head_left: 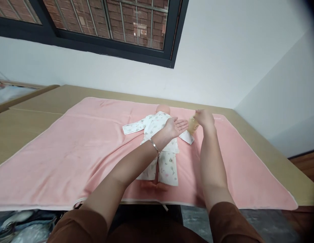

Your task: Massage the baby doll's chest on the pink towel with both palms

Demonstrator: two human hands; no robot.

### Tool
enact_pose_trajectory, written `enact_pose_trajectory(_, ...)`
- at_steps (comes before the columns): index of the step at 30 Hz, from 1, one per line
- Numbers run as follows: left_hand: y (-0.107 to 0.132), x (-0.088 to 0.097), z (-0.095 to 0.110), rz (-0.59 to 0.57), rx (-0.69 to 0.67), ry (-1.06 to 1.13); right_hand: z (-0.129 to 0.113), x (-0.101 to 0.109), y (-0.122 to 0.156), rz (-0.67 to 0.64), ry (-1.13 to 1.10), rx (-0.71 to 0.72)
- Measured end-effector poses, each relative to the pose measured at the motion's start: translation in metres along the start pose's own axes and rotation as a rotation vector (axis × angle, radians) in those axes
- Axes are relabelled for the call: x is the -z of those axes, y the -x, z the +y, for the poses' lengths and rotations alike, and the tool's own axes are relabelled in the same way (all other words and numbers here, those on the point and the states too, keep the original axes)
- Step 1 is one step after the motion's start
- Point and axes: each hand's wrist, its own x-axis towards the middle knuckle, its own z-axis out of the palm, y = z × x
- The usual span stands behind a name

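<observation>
A baby doll [163,108] lies on its back on a pink blanket [70,141], dressed in a white patterned top [153,126] and matching trousers [169,168]. My left hand [173,127] reaches across the doll's chest, palm up, fingers stretched out and holding nothing. In my right hand [205,118] is a yellowish see-through bottle [193,125], held tilted just beyond the left fingertips. My fingers cover the upper end of the bottle. The doll's sleeve [187,137] on that side shows below the bottle.
Under the blanket is a wooden table [43,101] set against a white wall [209,50]. A dark-framed window [106,47] is above it. At the lower left, below the table edge, are plastic-wrapped items [30,229].
</observation>
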Motion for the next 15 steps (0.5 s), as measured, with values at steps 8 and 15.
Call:
enact_pose_trajectory(8, 0.046, 0.030, 0.022, 0.042, -0.042, -0.015, -0.003, 0.019, 0.011, -0.103, -0.044, -0.020)
enact_pose_trajectory(15, 0.062, 0.060, 0.029, 0.006, -0.042, -0.031, -0.068, -0.022, 0.079, 0.099, 0.016, 0.252)
